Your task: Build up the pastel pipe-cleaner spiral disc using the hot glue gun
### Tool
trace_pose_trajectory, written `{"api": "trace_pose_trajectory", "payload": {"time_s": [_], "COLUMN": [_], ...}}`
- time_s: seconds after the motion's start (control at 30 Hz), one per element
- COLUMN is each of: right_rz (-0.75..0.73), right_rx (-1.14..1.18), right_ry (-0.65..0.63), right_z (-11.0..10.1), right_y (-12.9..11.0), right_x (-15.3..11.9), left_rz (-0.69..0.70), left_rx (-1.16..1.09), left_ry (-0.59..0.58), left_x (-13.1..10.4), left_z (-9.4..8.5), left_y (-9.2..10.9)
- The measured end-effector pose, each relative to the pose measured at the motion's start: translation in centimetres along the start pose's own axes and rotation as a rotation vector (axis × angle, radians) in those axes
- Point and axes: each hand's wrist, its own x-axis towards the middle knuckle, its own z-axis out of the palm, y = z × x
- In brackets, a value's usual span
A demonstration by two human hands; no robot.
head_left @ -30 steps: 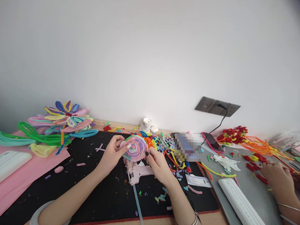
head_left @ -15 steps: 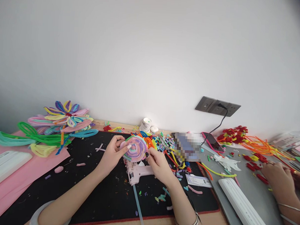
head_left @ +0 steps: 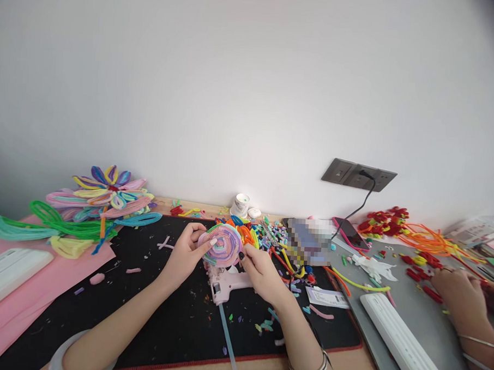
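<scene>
Between my hands is a round spiral disc of pastel pipe cleaners (head_left: 223, 245), pink and purple with a green edge, its face turned toward me. My left hand (head_left: 192, 246) grips its left side, thumb across the front and fingers behind. At the right rim my right hand (head_left: 260, 267) pinches the edge between thumb and fingers. Just below the disc, a pink hot glue gun (head_left: 225, 286) lies on the black mat (head_left: 163, 317), with a long glue stick (head_left: 228, 337) sticking out toward me. The disc and my right hand hide parts of the gun.
Pipe cleaner flowers (head_left: 111, 192) lie on pink paper (head_left: 62, 286) at left. Pipe cleaner scraps (head_left: 269, 232), a paper cup (head_left: 240, 205) and a phone (head_left: 350, 234) sit toward the wall. A co-worker's hands (head_left: 459, 289) work at right beside a long white box (head_left: 402, 339).
The disc has tilted or shifted very slightly to the left in my hands. My grip on it is the same, and the glue gun has not moved.
</scene>
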Motion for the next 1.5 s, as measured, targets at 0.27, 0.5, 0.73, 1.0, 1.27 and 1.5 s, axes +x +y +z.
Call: {"api": "trace_pose_trajectory", "payload": {"time_s": [0.27,0.5,0.73,1.0,1.27,1.5], "right_rz": [-0.024,-0.020,-0.010,-0.018,0.007,0.011], "right_rx": [0.028,0.010,0.046,0.051,0.040,0.053], "right_ry": [-0.001,-0.014,-0.021,-0.015,-0.022,-0.025], "right_z": [-0.09,-0.19,-0.18,-0.23,-0.21,-0.16], "right_y": [-0.05,-0.13,-0.10,0.10,0.18,0.26], "right_x": [-0.17,-0.02,-0.16,-0.19,-0.08,-0.07], "left_rz": [-0.005,-0.016,0.007,-0.005,0.004,-0.011], "left_rx": [0.017,0.014,0.019,0.029,0.026,0.001], "left_ry": [0.007,0.009,0.014,0.033,0.027,0.013], "left_x": [-0.06,-0.10,-0.07,-0.10,-0.06,-0.05], "left_z": [0.04,0.14,0.25,0.31,0.22,0.15], "left_y": [0.27,0.39,0.58,0.76,0.64,0.52]}}
